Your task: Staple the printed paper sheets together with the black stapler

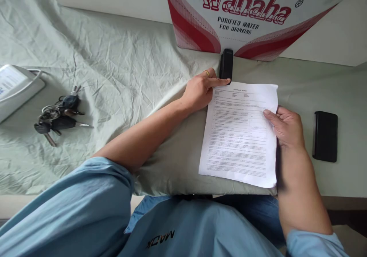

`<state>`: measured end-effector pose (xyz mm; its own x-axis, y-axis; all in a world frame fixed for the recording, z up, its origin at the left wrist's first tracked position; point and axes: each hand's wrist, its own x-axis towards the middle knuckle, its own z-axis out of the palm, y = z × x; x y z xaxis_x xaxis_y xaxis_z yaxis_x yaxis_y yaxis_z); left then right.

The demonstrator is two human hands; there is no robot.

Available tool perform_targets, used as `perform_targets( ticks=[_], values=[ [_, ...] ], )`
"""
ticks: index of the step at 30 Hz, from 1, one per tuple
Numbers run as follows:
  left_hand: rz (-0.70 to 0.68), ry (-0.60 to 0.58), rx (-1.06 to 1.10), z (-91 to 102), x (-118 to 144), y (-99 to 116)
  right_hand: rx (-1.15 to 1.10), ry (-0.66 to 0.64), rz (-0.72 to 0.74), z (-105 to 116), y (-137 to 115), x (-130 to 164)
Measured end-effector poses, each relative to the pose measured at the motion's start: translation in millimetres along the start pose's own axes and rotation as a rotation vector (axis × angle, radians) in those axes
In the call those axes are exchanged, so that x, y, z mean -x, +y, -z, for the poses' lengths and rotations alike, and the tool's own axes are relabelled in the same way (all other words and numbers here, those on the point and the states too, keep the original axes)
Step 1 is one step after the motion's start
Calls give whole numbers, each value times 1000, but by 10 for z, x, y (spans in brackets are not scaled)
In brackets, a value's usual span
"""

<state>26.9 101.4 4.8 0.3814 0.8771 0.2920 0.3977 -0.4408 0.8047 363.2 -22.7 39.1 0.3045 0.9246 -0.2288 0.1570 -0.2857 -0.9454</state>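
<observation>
The right hand (288, 129) pinches the printed sheet (239, 138), thumb on top. The left hand (200, 88) extends its index finger to the black stapler (227, 64); whether its grip holds anything is unclear.

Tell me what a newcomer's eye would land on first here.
Probably the big red-and-white Wahaha box at the top, with its bold lettering. Next comes the white printed sheet right of centre, its right edge in the right hand, while the left hand points a finger onto what looks like a black stapler. The bunch of keys stands out at left.
</observation>
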Motion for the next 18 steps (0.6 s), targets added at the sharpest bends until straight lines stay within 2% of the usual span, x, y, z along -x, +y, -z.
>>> perform_targets(
  ticks=[3, 8, 13, 18],
  values=[
    [-30, -14, 34, 80, -14, -45, 1, -63, -35, 21, -76, 58],
    [43, 99, 15, 123, -15, -89, 14, -192, -116, 80, -200, 125],
    [-74, -48, -42, 36, 11, -75, 5, -191, -129, 98, -199, 131],
    [-140, -21, 32, 12, 56, -13, 16, -238, -120, 127, -198, 118]
  ],
)
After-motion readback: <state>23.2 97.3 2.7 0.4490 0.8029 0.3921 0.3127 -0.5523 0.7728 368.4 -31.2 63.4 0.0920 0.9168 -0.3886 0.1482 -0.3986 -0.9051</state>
